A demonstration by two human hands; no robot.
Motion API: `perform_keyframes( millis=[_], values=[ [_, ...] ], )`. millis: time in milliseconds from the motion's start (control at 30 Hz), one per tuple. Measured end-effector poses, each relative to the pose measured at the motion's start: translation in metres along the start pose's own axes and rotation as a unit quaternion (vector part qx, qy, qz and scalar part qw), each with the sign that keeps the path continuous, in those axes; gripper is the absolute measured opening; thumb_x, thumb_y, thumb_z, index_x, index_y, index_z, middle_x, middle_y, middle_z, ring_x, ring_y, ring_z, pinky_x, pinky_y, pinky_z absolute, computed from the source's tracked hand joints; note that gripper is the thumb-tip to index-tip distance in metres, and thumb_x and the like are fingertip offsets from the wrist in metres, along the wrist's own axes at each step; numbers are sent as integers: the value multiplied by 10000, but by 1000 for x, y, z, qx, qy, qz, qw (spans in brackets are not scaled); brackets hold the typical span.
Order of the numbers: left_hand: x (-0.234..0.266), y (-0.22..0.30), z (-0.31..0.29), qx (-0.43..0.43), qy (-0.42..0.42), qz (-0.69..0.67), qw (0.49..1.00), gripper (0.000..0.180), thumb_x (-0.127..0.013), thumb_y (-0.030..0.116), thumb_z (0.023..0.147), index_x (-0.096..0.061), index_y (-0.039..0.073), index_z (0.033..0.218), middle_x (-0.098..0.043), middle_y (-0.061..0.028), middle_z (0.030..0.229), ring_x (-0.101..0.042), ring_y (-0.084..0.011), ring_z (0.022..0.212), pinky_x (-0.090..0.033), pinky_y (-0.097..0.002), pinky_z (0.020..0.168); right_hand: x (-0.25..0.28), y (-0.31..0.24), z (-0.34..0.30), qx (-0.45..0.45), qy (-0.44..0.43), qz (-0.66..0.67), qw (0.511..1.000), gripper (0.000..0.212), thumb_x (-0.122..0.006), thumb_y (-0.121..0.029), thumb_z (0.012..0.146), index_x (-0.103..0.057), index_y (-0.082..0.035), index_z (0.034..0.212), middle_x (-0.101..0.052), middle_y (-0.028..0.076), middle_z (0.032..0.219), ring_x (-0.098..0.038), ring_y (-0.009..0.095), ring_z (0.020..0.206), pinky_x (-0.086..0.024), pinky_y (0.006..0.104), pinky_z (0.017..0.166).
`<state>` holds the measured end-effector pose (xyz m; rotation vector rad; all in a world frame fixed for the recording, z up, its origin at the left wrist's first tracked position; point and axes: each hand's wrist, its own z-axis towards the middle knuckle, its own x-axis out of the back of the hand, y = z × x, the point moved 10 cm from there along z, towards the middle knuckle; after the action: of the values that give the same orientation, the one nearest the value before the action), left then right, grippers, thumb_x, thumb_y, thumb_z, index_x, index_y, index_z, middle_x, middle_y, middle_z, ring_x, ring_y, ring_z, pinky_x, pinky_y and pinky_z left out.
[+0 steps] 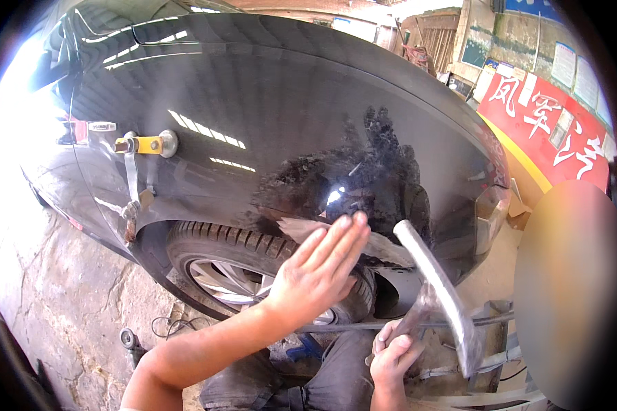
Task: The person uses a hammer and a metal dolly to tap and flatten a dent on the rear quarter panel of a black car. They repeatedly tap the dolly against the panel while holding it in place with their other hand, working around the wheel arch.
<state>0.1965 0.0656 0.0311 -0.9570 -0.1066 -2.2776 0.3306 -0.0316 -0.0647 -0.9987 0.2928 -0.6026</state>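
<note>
A dark car panel (281, 96) fills most of the view, with a smeared, black, glossy patch (384, 164) above the wheel arch. Below it is a scraped light-grey strip (384, 248) on the arch edge. My left hand (319, 264) lies flat with fingers stretched at that edge, over the tire (233, 241); whether it touches the metal I cannot tell. My right hand (394, 353) is wrapped round the handle of a body hammer (442, 291) with a long, slightly curved metal head, held upright beside the arch, apart from the panel.
A yellow metal clamp (149, 144) with bolts is fixed on the panel at the left, a metal strap hanging below. Cracked concrete floor (68, 288) holds a thin cable (178, 325). A red banner (545, 123) and cardboard box (519, 209) stand at right; a blurred shape lies nearer.
</note>
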Motion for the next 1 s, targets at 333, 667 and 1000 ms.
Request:
perform_keyframes(
  millis=[333,667,1000],
  values=[
    [-32,16,-41,-25,-62,-35,997,680,-526,215,781,-450,9,1424,-357,-75,1547,-352,-186,1415,-261,-359,1156,-22,-13,2,15,2,-74,997,620,-397,-590,979,-467,-33,716,-439,-2,558,-405,70,434,-284,220,407],
    [-31,14,-45,-16,-68,-54,996,670,-519,218,787,-454,12,1421,-353,-81,1549,-347,-186,1420,-276,-360,1149,-31,-4,7,-11,-13,-82,996,696,-402,-678,933,-475,-27,698,-440,-11,558,-410,63,441,-279,219,402],
    [-30,17,-45,-25,-94,-53,994,658,-523,212,788,-462,6,1411,-352,-85,1548,-364,-192,1407,-291,-364,1138,-38,-5,8,-21,-33,-103,994,696,-411,-684,928,-471,-28,703,-446,-15,574,-405,64,448,-281,218,410]
  ],
)
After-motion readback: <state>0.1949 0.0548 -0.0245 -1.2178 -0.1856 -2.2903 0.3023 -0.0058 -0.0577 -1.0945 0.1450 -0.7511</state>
